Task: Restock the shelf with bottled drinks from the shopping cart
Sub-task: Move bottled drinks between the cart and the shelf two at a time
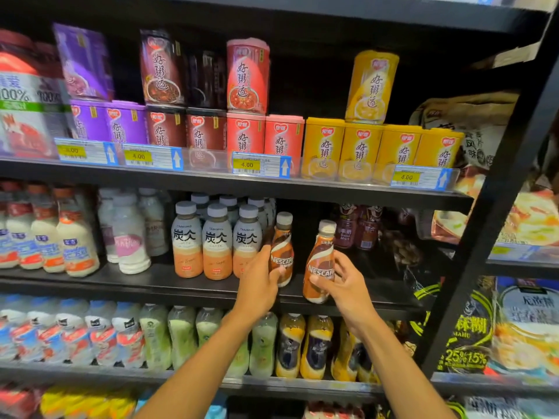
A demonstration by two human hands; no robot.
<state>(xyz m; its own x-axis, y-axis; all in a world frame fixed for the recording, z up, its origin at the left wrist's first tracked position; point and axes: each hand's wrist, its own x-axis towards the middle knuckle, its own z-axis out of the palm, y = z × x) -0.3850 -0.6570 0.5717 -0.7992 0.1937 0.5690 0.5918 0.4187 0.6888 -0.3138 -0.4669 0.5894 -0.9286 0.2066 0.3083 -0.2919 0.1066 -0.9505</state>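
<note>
Two brown-and-white Nescafe coffee bottles are at the middle shelf (378,293). My left hand (260,282) grips the left Nescafe bottle (282,243), which stands upright just right of three Tanbing latte bottles (217,241). My right hand (348,282) holds the right Nescafe bottle (320,258), tilted slightly left, its base near the shelf's front edge. Whether that base touches the shelf I cannot tell. The shopping cart is out of view.
Small dark red milk bottles (357,231) stand at the back right of the same shelf, with dark open shelf space in front of them. White milk bottles (69,237) fill the left. Porridge cans (363,146) line the shelf above; green and yellow bottles (290,346) line the shelf below. A black upright post (484,237) bounds the right.
</note>
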